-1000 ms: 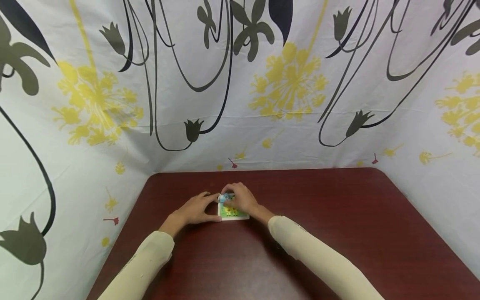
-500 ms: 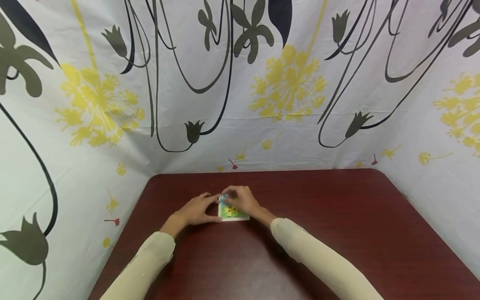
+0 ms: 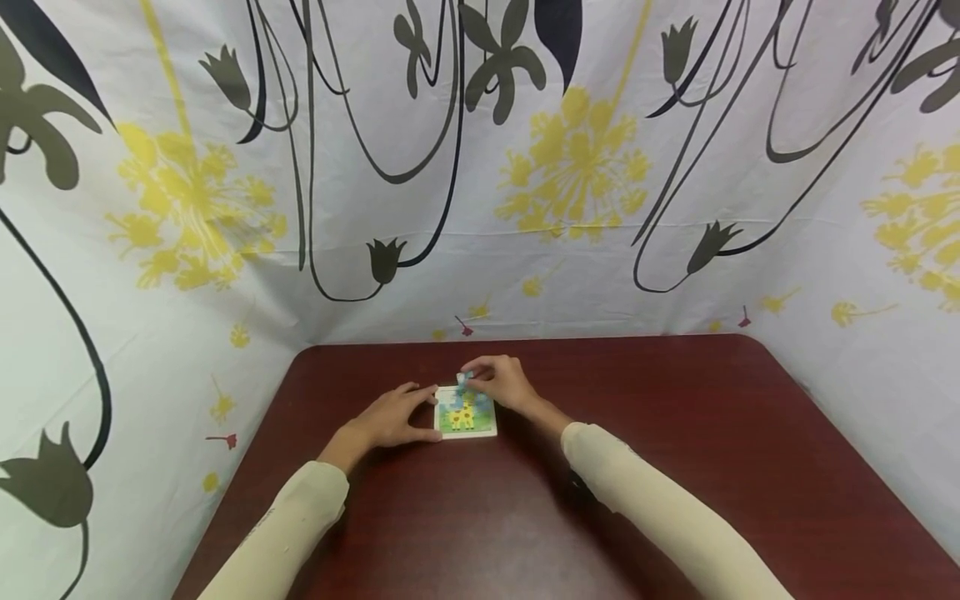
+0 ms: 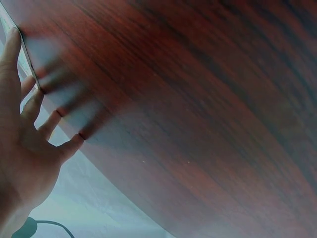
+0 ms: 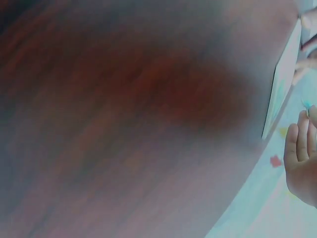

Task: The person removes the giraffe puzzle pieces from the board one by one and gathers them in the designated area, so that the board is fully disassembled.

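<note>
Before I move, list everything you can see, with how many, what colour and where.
Board: one, white rim with a green, blue and yellow picture, on the table between the hands.
Piece: one, mostly pale blue, by the board's far edge.
Table: one, dark reddish brown, under the board.
Backdrop: seemingly one, white with yellow, grey, black and small red plant prints, behind and beside the table.
Sleeves: two, cream; left sleeve and right sleeve, over the table.
Hands: two, bare; left hand at the board's left edge, right hand pinching the piece.
</note>
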The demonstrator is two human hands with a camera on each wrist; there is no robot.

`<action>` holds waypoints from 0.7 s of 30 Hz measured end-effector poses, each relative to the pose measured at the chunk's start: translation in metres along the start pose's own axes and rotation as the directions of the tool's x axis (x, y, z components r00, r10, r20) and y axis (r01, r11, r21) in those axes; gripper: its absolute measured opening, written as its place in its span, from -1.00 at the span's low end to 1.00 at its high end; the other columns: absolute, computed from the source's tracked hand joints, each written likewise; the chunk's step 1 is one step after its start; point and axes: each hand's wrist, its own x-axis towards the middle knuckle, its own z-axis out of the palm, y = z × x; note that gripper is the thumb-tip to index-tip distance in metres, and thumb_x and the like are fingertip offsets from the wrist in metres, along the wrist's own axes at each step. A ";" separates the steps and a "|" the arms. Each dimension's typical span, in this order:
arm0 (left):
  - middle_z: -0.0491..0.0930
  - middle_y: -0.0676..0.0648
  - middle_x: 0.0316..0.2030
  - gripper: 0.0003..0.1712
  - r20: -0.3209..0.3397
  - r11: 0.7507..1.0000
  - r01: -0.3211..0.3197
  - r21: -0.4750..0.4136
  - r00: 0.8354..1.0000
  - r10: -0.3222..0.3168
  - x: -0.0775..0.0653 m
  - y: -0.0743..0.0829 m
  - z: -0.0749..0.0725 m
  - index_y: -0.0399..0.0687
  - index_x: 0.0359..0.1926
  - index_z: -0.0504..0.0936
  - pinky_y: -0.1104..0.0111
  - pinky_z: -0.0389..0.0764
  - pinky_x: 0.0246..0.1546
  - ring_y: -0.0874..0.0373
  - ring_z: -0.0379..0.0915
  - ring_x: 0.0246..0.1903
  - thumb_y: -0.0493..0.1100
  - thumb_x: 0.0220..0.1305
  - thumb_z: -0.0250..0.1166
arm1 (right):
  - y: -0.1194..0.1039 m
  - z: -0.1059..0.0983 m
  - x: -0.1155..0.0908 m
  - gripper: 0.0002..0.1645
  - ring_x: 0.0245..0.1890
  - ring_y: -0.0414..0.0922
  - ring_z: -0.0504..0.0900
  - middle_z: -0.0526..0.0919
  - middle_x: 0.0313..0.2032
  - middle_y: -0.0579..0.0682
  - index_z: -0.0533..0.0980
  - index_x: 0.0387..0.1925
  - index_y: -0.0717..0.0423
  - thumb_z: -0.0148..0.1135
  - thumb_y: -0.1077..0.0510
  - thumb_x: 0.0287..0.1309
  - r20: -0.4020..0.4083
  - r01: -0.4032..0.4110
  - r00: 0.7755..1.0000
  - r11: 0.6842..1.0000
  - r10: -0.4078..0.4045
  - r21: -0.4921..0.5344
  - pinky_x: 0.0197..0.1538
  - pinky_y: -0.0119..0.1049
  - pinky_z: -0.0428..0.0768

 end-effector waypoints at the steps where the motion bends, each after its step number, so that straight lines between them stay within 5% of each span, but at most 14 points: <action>1: 0.48 0.05 0.39 0.03 -0.002 1.000 0.000 -0.001 1.000 0.000 0.000 0.000 0.000 0.10 0.55 0.35 -0.21 0.26 0.41 -0.17 0.09 0.54 0.45 0.20 0.39 | 0.002 -0.004 -0.001 -0.73 -0.29 -0.07 0.81 0.81 -0.22 0.09 0.74 -0.02 0.15 0.48 0.28 0.23 -0.003 -0.008 1.000 1.000 0.008 0.003 -0.21 -0.31 0.74; 10: 0.46 0.04 0.39 0.01 -0.015 1.000 -0.010 -0.006 1.000 0.010 -0.001 0.000 0.001 0.09 0.54 0.37 -0.22 0.26 0.40 -0.18 0.09 0.54 0.41 0.20 0.42 | 0.023 -0.036 -0.013 -0.75 -0.26 -0.07 0.81 0.81 -0.23 0.08 0.76 -0.06 0.16 0.50 0.26 0.21 -0.028 -0.069 0.997 0.997 0.068 -0.043 -0.16 -0.25 0.74; 21: 0.42 0.04 0.43 -0.01 -0.001 1.000 0.006 0.004 1.000 -0.006 0.000 0.000 0.001 0.17 0.53 0.39 -0.18 0.25 0.42 -0.12 0.07 0.55 0.45 0.18 0.41 | 0.039 -0.050 -0.023 -0.75 -0.25 0.00 0.80 0.80 -0.25 0.13 0.76 -0.09 0.22 0.52 0.28 0.17 -0.032 -0.170 0.985 0.978 0.167 -0.118 -0.21 -0.20 0.74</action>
